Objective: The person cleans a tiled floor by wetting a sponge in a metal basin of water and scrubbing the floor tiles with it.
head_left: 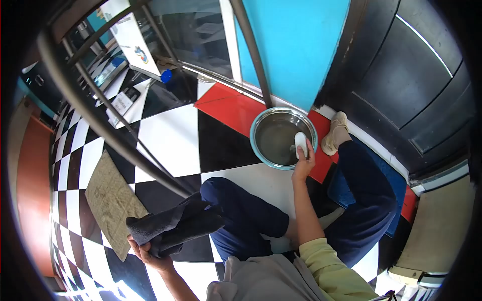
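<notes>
My left hand point(148, 253) is closed round one end of a dark grey folded cloth point(173, 223), held out at the left of my knee. The rest of the cloth reaches across to my trouser leg. In my right hand point(304, 163) is a white, rounded bar of soap point(300, 144), gripped over the near right part of a metal basin point(254, 131). The basin has a pale blue outer rim and holds murky greyish water point(275, 134). It stands on the floor between a blue wall and my knees.
A dark metal railing point(113, 125) crosses the left side. A worn brown mat point(113, 200) lies on the checkered floor point(168, 143). To the right are a dark door point(411, 65), a blue mat point(396, 200) and my shod foot point(335, 131). A glass panel point(193, 37) stands behind.
</notes>
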A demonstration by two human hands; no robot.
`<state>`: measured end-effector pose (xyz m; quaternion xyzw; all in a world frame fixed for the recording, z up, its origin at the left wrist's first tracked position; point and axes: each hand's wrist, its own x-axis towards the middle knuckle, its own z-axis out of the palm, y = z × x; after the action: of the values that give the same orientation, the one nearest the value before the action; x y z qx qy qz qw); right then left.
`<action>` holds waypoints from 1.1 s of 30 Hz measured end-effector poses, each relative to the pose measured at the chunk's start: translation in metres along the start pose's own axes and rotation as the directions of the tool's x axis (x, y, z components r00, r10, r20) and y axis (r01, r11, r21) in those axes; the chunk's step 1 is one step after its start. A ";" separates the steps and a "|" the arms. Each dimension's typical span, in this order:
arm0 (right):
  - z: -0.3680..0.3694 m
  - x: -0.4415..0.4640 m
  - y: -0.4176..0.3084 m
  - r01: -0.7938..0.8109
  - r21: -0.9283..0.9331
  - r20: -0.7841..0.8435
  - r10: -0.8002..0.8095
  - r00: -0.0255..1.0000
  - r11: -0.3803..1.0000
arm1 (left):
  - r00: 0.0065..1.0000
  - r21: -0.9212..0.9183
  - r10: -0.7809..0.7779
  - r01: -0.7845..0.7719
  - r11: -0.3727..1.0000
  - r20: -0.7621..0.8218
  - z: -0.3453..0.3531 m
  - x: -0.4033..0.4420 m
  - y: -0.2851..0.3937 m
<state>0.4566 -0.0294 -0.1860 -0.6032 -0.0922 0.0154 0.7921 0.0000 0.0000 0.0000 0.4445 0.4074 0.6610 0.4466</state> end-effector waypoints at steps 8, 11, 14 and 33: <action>-0.017 0.007 -0.009 0.018 -0.022 0.138 -0.015 0.990 1.000 | 0.976 -0.028 -0.001 -0.005 1.000 -0.220 -0.056 -0.036 0.024; -0.020 -0.002 -0.051 0.020 0.074 0.053 -0.024 0.998 0.997 | 0.959 0.045 0.020 -0.007 0.999 -0.283 -0.079 -0.052 0.012; -0.024 -0.005 -0.102 0.242 -0.010 0.024 -0.242 0.970 0.970 | 0.941 0.134 0.001 0.047 0.990 -0.339 -0.105 -0.071 -0.018; -0.053 0.014 -0.519 0.845 -0.382 0.413 -0.749 0.518 0.373 | 0.975 0.908 0.098 -0.220 0.357 0.198 -0.234 -0.120 -0.184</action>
<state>0.4339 -0.2196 0.2996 -0.6744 -0.4396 -0.3449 0.4826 -0.1556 -0.0979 -0.2622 0.6906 0.6366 0.3344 0.0771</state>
